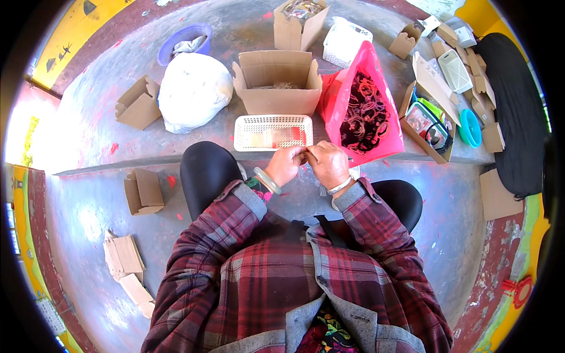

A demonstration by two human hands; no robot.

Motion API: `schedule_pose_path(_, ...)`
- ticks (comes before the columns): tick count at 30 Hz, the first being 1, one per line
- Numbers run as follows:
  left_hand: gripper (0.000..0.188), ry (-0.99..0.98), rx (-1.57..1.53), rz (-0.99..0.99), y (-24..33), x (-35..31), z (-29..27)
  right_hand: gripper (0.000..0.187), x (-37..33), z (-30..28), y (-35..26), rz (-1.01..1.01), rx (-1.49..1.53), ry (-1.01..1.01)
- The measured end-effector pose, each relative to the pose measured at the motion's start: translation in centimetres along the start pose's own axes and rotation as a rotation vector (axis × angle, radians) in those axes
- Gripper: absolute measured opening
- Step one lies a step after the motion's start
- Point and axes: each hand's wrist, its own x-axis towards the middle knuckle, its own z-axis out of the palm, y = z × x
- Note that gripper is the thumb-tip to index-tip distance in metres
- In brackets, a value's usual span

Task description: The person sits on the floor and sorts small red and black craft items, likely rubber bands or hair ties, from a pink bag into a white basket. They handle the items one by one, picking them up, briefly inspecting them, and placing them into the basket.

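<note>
Left hand (286, 164) and right hand (328, 163) brought together above the knees, fingertips meeting, pinched on something too small to make out. Just in front of a white basket (272, 132), beside a pink bag (365, 106) of dark bands (364, 112). Open box (278, 88) behind.
</note>
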Motion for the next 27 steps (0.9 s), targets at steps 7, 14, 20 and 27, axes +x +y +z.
schedule_pose_path(7, 0.023, -0.070, 0.123, -0.027, 0.9, -0.3, -0.1, 0.009, -0.5, 0.5, 0.2, 0.020, -0.012, -0.022)
schedule_pose_path(14, 0.025, -0.083, 0.155, -0.042, 1.4, -0.5, 0.0, 0.009, -1.0, 1.0, 0.6, 0.054, 0.013, -0.066)
schedule_pose_path(20, 0.024, -0.092, 0.165, -0.043, 0.8, -0.5, 0.2, 0.009, -1.1, 1.0, 0.5, 0.074, -0.010, -0.083)
schedule_pose_path(27, 0.018, -0.127, 0.116, -0.138, 1.6, -0.5, 0.0, 0.011, -1.2, 1.2, 0.7, 0.073, 0.011, -0.101)
